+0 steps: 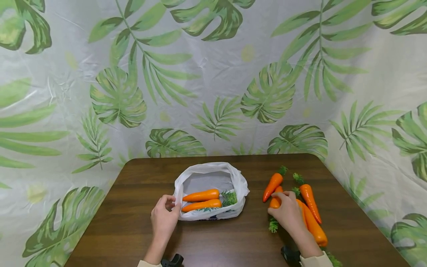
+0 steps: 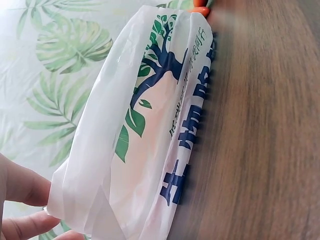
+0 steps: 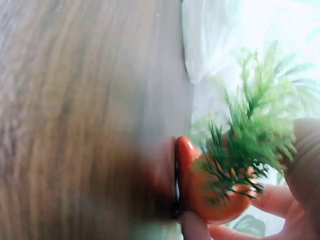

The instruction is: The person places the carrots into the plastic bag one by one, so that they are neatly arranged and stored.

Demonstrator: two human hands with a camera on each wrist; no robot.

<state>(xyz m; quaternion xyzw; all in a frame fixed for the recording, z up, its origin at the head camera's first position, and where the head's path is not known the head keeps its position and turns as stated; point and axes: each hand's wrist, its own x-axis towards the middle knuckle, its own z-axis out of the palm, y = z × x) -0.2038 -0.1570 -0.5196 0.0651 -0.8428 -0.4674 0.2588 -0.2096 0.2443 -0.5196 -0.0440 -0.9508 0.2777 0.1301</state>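
Note:
A white plastic bag (image 1: 241,185) lies with its mouth spread wide, and two orange toy carrots (image 1: 200,195) with green tops rest inside it. My left hand (image 1: 164,217) pinches the bag's left rim between thumb and fingers; the left wrist view shows the bag's side (image 2: 135,180), printed with a tree and dark blue lettering. On the right, my right hand (image 1: 289,213) grips a carrot (image 1: 275,203) by its thick end, its leafy top (image 1: 273,225) pointing toward me. The right wrist view has that carrot (image 3: 220,200) between the fingers, partly behind its green leaves (image 3: 250,135).
Several more carrots lie around my right hand: one just beyond it (image 1: 273,185), one to its right (image 1: 310,202), and thicker ones partly under the forearm (image 1: 315,230). The dark wooden table (image 1: 230,244) ends at a leaf-patterned curtain (image 1: 220,81) behind.

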